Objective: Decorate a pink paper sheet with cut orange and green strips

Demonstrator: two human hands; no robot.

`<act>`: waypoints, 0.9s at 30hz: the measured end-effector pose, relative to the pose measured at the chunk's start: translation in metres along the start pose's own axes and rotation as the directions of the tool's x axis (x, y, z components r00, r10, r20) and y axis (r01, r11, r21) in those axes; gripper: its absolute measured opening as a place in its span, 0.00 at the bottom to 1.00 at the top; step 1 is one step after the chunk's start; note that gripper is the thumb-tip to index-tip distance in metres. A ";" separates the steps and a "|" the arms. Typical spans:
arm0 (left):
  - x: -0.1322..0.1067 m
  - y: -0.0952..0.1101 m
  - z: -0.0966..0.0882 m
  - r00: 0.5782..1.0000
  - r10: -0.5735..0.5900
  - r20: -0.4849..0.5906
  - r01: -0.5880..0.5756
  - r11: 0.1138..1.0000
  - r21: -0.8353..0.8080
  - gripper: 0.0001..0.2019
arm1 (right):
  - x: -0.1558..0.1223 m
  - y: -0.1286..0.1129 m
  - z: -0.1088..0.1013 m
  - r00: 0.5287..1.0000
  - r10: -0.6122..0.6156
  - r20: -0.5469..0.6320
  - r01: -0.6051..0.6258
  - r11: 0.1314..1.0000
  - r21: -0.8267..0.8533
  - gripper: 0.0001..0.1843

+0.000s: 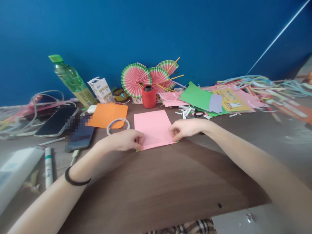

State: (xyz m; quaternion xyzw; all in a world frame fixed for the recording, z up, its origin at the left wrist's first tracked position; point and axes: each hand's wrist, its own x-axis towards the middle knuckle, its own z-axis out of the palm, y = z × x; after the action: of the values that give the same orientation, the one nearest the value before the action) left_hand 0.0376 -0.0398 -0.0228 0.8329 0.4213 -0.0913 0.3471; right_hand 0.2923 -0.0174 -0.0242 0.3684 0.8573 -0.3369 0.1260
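Note:
Flat on the table in front of me lies a sheet of pink paper [153, 125], with slivers of green showing at its two near corners. At its near left corner is my left hand [128, 139], fingers curled and pinched on the paper's edge. My right hand [184, 127] pinches the right edge close to the near right corner. A black band circles my left wrist. Just beyond my left hand are a white ring-shaped roll [118, 126] and an orange paper sheet [110, 114].
Behind the sheet stand a red thread spool [149, 97] and watermelon-patterned paper fans [136, 79]. Green paper [196, 97], scraps and scissors [199, 114] lie back right. To the left are phones [57, 122], a marker [48, 167], a milk carton [101, 89] and a green bottle [73, 81].

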 end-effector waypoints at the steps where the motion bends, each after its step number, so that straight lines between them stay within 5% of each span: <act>1: 0.000 0.000 0.000 1.000 -0.005 0.000 0.005 1.000 0.002 0.07 | 0.000 -0.001 0.000 1.000 -0.001 0.000 0.001 1.000 0.000 0.11; 27: -0.002 0.008 0.003 0.996 -0.082 -0.023 0.084 0.995 0.058 0.07 | -0.001 -0.004 0.001 0.999 0.031 -0.012 -0.032 0.999 -0.035 0.10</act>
State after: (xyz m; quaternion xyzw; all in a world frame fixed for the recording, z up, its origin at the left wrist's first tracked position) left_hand 0.0429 -0.0463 -0.0203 0.8254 0.4563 -0.1093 0.3140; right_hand 0.2899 -0.0206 -0.0224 0.3815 0.8578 -0.3178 0.1327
